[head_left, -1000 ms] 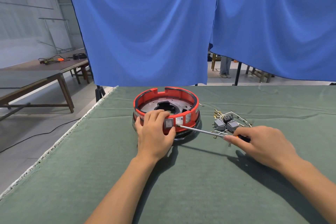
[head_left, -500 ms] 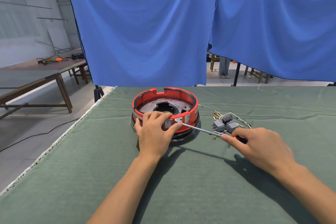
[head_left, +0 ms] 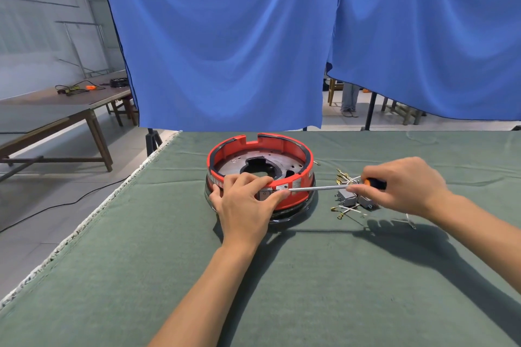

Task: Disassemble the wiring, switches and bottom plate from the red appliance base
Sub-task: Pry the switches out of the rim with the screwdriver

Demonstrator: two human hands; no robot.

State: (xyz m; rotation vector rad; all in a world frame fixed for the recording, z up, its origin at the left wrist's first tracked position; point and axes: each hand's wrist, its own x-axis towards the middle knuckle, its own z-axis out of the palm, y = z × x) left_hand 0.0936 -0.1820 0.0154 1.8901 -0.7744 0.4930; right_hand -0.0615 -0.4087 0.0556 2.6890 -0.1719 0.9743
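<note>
The red appliance base [head_left: 293, 149], a round ring with a metal bottom plate [head_left: 234, 166] inside, sits on the green cloth table [head_left: 310, 276]. My left hand [head_left: 245, 203] grips its near rim, fingers curled over the edge beside a small grey switch [head_left: 264, 194]. My right hand [head_left: 403, 186] holds a screwdriver [head_left: 318, 187] with an orange and black handle. The shaft lies level and its tip touches the rim next to the switch. Removed grey switches with white wires [head_left: 349, 200] lie on the cloth under my right hand.
Blue curtains [head_left: 225, 36] hang behind the table. The table's left edge [head_left: 84, 222] runs diagonally, with floor and a cable beyond. A wooden bench [head_left: 56, 110] with tools stands at the far left. A person's legs [head_left: 349, 98] show under the curtain.
My right hand rose and moved a little farther away, bringing the screwdriver shaft level. The tip stayed at the switch on the rim. My left hand kept its hold.
</note>
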